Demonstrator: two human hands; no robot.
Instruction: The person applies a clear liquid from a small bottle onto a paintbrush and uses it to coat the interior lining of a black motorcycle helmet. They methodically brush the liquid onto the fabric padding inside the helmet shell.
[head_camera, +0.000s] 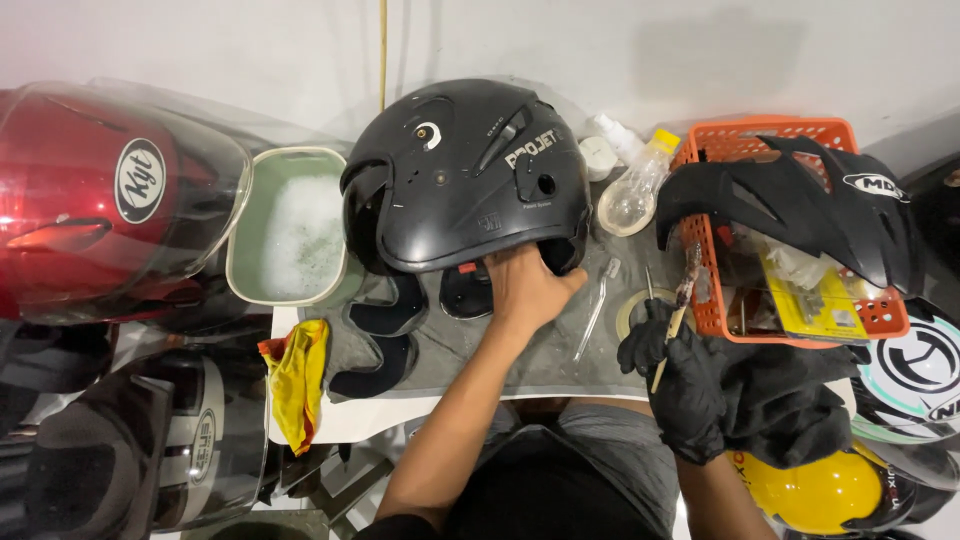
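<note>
Black and glossy, the open-face helmet (465, 175) sits at the middle of the grey mat (560, 350), toward the far edge of the tabletop, its opening turned down and toward the person. The bare left hand (525, 290) reaches up under the near rim, fingers spread and tucked against the shell's lower edge, so it touches the helmet and steadies it rather than closing around anything. The right hand (680, 375), in a black glove, hangs back near the mat's right edge, well apart from the helmet, curled shut around a thin brush (680, 310) whose long axis runs from the near right up toward the orange basket (770, 135). So the left hand is much the nearer one; the helmet lies straight ahead of its fingertips. Loose black pads (385, 335) lie just left of that wrist, and a tub of foamy water (290, 225) stands beside the helmet's left flank
</note>
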